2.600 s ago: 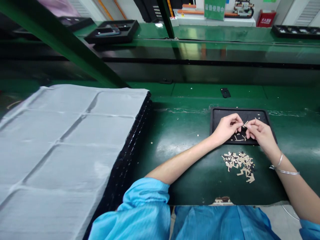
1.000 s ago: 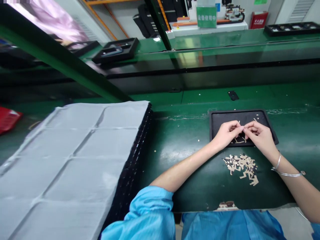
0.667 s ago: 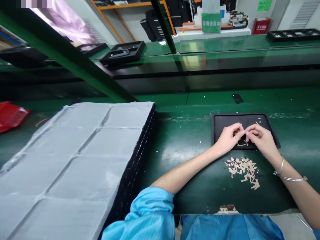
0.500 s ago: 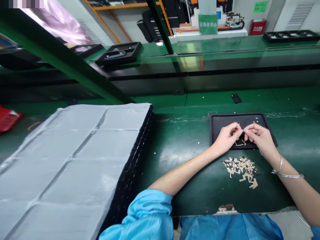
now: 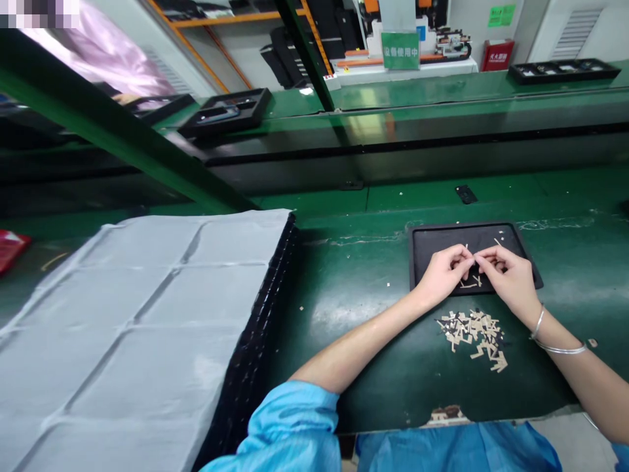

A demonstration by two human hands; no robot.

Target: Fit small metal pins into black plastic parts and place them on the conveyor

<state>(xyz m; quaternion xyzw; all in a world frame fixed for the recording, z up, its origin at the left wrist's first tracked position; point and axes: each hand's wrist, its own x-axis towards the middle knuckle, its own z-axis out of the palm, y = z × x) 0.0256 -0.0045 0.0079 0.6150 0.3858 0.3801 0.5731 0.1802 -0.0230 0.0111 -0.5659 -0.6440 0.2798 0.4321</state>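
Note:
My left hand (image 5: pixel 446 270) and my right hand (image 5: pixel 510 274) meet fingertip to fingertip over a shallow black tray (image 5: pixel 426 237). Both are closed in a pinch; whatever lies between the fingertips is too small to make out. A few thin tan strips (image 5: pixel 470 284) lie in the tray under and around the hands. On the green table just in front of the tray is a loose pile of small tan and black pieces (image 5: pixel 474 328). A silver bracelet (image 5: pixel 560 349) circles my right wrist.
A stack of black trays topped with grey sheeting (image 5: pixel 196 328) fills the left side. A small black part (image 5: pixel 465 194) lies behind the tray. A green post (image 5: pixel 147 151) slants across the left. Across a raised ledge, a person in pink (image 5: pixel 118 59) is near more black trays (image 5: pixel 226 113).
The view has shifted slightly. My right hand's fingers have closed in toward the left fingertips, while the tray and the pile stay where they were.

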